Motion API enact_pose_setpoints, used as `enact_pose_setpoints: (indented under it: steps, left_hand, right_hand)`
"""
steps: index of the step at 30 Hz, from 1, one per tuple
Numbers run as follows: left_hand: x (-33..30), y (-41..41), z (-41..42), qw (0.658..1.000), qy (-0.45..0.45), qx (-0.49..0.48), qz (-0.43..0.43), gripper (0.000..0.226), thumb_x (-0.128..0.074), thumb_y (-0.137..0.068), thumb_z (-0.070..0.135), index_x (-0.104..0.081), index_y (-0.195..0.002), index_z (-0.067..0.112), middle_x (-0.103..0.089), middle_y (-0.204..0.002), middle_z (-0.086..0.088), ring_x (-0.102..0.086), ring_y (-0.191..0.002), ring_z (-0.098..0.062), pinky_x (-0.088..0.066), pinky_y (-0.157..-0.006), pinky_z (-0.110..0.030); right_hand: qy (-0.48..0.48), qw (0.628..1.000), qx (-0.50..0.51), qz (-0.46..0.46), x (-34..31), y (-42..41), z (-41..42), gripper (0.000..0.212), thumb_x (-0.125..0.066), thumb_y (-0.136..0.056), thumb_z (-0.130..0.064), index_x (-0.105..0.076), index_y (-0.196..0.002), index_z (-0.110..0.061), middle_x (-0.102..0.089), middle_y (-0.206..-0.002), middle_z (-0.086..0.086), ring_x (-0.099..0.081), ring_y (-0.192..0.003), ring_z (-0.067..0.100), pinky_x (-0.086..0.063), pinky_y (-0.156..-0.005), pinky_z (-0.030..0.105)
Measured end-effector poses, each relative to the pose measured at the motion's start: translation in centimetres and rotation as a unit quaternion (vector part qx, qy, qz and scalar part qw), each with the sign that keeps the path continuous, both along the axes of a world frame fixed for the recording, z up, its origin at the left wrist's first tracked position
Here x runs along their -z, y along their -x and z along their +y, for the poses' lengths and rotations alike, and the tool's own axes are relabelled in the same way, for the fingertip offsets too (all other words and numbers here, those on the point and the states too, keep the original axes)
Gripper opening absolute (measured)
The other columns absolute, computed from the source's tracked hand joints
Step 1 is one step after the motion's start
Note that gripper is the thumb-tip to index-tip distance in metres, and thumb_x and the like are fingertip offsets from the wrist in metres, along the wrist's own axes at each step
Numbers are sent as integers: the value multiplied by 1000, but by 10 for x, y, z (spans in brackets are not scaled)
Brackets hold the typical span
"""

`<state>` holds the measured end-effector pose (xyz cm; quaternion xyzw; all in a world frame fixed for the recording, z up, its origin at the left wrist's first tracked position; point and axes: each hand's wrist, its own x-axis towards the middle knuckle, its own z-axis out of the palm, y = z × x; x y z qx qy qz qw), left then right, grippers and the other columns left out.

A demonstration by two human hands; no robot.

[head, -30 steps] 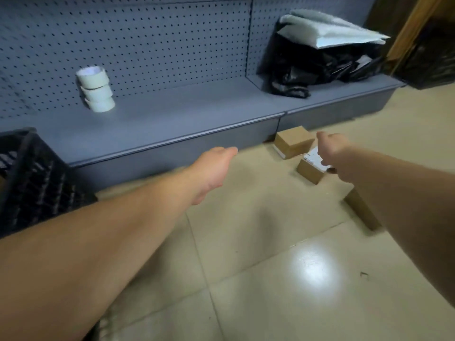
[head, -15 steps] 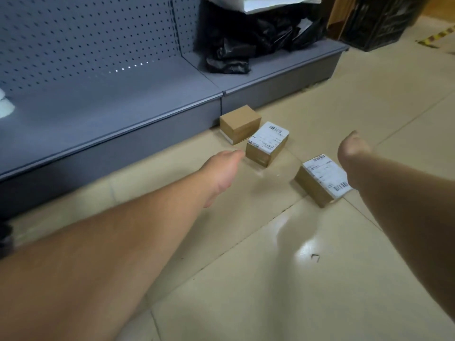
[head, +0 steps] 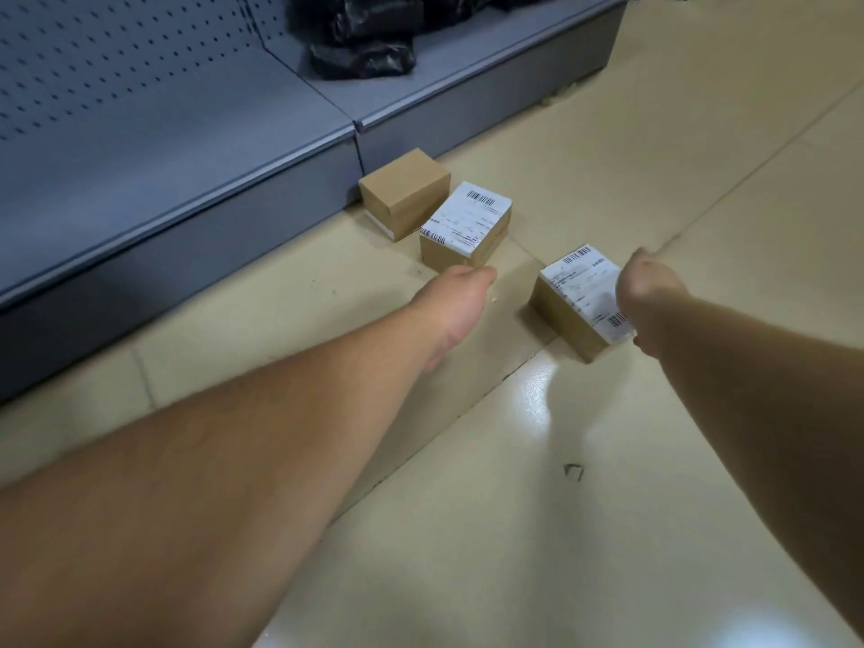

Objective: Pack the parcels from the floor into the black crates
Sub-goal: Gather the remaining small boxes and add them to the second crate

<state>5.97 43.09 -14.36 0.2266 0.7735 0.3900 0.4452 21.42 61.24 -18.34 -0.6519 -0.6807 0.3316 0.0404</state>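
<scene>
Plain parcel (head: 404, 193) farthest left, on floor (head: 608, 507) against shelf base (head: 196, 254). Middle labelled parcel (head: 465, 224) touching it, long axis slanting away to right. Left hand (head: 460, 299) just short of middle parcel's near corner, palm down, empty; finger spread hidden from view. Near labelled parcel (head: 577, 299) apart to right, long axis slanting toward viewer. Right hand (head: 647, 287) over its right edge, curled loosely; contact unclear. Right hand nearer its target. No crates in view.
</scene>
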Motion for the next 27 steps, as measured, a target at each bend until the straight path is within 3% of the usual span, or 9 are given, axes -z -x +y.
enact_pose_setpoints:
  steps: [4, 7, 11, 13, 16, 19, 21, 24, 27]
  left_hand:
    - [11, -1, 7, 1000, 2, -4, -7, 51, -48, -97, 48, -51, -144, 27, -56, -142, 1, -53, -130, -23, -40, -114, -43]
    - [21, -2, 8, 1000, 4, -22, -9, 44, -48, -98, 46, -53, -138, 30, -58, -136, 0, -55, -126, -23, -42, -113, -43]
    - [34, -6, 2, 999, 9, -40, -21, 23, -47, -100, 45, -57, -119, 36, -62, -116, 8, -57, -120, -20, -43, -112, -42]
    - [40, -8, 0, 998, 16, -46, -40, 34, -47, -100, 48, -64, -119, 26, -66, -113, 7, -60, -118, -21, -43, -112, -41]
    - [43, -8, -6, 995, 31, -73, -67, 49, -48, -98, 53, -67, -129, 21, -70, -122, 0, -62, -118, -23, -43, -111, -42]
    - [40, -4, -12, 992, 33, -92, -84, 48, -48, -96, 55, -67, -128, 24, -70, -123, 0, -62, -118, -23, -43, -111, -43]
    - [35, 0, -17, 990, 33, -97, -93, 46, -50, -95, 55, -68, -125, 26, -71, -121, 0, -64, -116, -23, -45, -109, -43]
    - [27, 8, -28, 989, 21, -108, -103, 38, -52, -95, 51, -74, -114, 26, -77, -105, 5, -71, -105, -20, -53, -96, -35]
    - [16, 18, -43, 988, 5, -122, -93, 33, -54, -93, 49, -77, -102, 27, -76, -84, 16, -70, -90, -14, -54, -78, -28]
  right_hand:
    - [-23, 999, -32, -20, -3, 9, -13, 36, -29, -101, -3, -41, -134, 7, -47, -139, 29, -47, -128, 44, -37, -109, 50]
    - [6, 999, -44, 30, -1, 15, -22, 39, -26, -100, -4, -45, -134, 3, -46, -141, 25, -46, -128, 42, -39, -108, 47]
    - [50, 992, -63, 98, -5, 27, -35, 47, -21, -105, -28, -52, -135, -8, -54, -134, 18, -52, -118, 33, -43, -106, 48]
    - [93, 988, -29, 123, -6, 34, -41, 58, -20, -100, -49, -56, -135, -19, -56, -133, 10, -55, -120, 32, -45, -106, 50]
    - [127, 983, -11, 136, -8, 42, -47, 67, -20, -94, -60, -49, -140, -20, -57, -135, 12, -57, -119, 35, -47, -102, 53]
    - [155, 976, 33, 150, -13, 45, -51, 65, -24, -93, -66, -49, -123, -15, -65, -117, 13, -65, -107, 36, -51, -98, 49]
    - [170, 971, 53, 163, -16, 46, -55, 51, -26, -96, -64, -46, -110, -19, -64, -99, 7, -67, -97, 31, -54, -84, 37]
    - [184, 964, 55, 184, -22, 52, -59, 40, -28, -100, -55, -45, -96, -20, -58, -87, 4, -65, -81, 27, -49, -65, 32]
    - [195, 956, 50, 214, -34, 61, -68, 34, -35, -104, -45, -46, -113, -15, -53, -82, 5, -60, -72, 23, -55, -73, 37]
